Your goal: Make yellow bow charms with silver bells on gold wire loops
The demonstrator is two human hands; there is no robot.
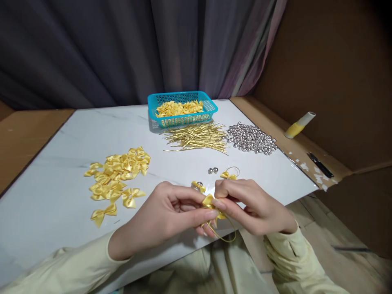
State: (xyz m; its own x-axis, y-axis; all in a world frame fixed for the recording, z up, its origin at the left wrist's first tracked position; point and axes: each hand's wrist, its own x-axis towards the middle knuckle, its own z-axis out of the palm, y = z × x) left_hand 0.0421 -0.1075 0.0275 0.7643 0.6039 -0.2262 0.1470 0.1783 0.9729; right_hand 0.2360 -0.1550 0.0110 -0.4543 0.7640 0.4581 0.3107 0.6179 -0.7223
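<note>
My left hand pinches a yellow satin bow just above the table's front edge. Looped from the bow is a gold cord, hanging below my fingers. My right hand is closed at the same bow, thumb and fingertips against its right side; part of the bow is hidden by both hands. Beyond my fingers, a bow with a silver bell lies on the table. Another yellow bow with a cord loop rests behind my right hand. Two loose silver bells lie nearby.
Loose yellow bows are spread at left. A blue basket of bows stands at the back, with gold cords before it and a pile of silver bells to the right. A black pen-like tool and a tube are at the right.
</note>
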